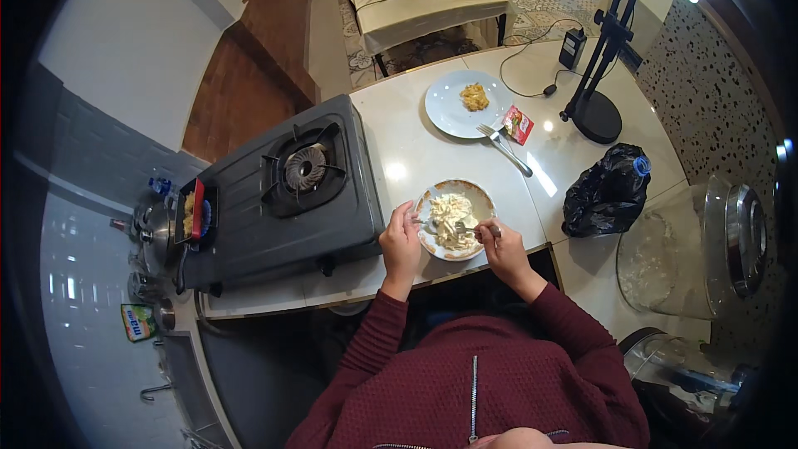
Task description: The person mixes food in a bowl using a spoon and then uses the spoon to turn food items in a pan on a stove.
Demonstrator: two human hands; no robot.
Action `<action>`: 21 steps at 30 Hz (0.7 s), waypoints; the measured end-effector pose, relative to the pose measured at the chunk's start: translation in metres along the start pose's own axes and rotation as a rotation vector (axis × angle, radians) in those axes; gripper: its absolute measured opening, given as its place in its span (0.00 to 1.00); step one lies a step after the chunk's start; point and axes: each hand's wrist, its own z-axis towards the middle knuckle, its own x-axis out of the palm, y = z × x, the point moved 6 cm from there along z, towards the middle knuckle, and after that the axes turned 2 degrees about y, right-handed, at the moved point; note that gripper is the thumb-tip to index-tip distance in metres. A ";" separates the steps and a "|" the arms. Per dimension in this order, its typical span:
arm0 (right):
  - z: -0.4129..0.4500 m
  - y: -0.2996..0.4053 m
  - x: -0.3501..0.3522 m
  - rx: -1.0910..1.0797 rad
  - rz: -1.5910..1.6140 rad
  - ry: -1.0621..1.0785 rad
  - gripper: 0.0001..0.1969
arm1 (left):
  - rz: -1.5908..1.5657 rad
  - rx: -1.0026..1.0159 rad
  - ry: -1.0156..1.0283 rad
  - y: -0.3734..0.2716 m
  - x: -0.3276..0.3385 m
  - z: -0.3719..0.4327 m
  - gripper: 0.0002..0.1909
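A white bowl with an orange-patterned rim (458,184) stands on the tiled counter before me, holding a pale shredded mixture (450,218). My left hand (401,243) is at the bowl's left rim, holding a metal utensil whose end reaches into the mixture; whether it is a spoon cannot be told. From the right, my right hand (504,249) grips a fork (467,228) with its tines in the mixture. Behind the bowl, a white plate (446,112) carries a yellowish fried piece (474,97). Another fork (511,154) leans on its rim beside a red sachet (518,125).
To the left is a gas stove (249,212); a red-edged pan (197,209) with yellow food sits over a blue flame. At right stand a bottle in a black plastic bag (605,193), a large clear container (670,255) and a black lamp stand (596,117).
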 end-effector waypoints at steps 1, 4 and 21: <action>0.000 0.001 0.002 -0.031 -0.052 0.021 0.07 | 0.001 0.000 0.000 -0.001 -0.003 0.000 0.12; 0.007 0.006 -0.008 -0.074 -0.091 0.030 0.06 | 0.121 0.084 -0.052 -0.011 -0.020 0.002 0.12; 0.034 -0.077 -0.011 0.136 0.360 -0.039 0.11 | 0.128 0.230 0.086 -0.018 -0.007 -0.023 0.16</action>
